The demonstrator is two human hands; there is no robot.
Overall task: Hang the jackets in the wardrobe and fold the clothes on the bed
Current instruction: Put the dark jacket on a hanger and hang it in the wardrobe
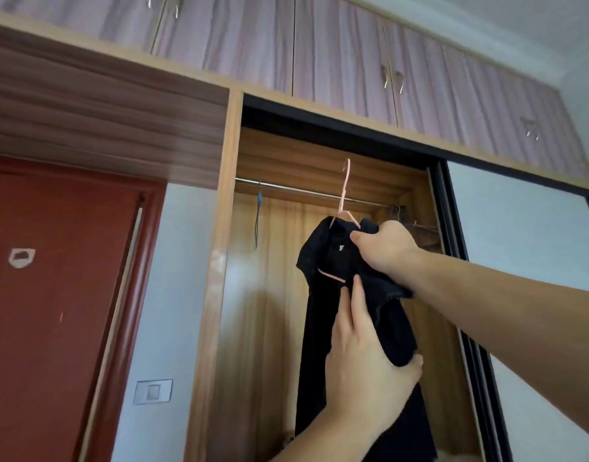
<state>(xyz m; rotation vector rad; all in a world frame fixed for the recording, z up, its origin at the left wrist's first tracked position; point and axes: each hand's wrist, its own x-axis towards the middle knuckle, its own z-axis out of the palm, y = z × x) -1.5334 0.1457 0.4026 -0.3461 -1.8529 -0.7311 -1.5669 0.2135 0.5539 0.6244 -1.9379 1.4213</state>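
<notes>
No readable text anywhere — small white tag inside black jacket [321, 258] collar illegible

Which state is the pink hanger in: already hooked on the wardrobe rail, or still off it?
Off it. The pink hanger has its hook above and in front of the rail, while the right hand grips the black jacket.

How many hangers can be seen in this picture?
At least 3: a pink hanger inside the black jacket, a blue hanger on the rail at left, and some dark ones bunched at right; number unclear.
</notes>
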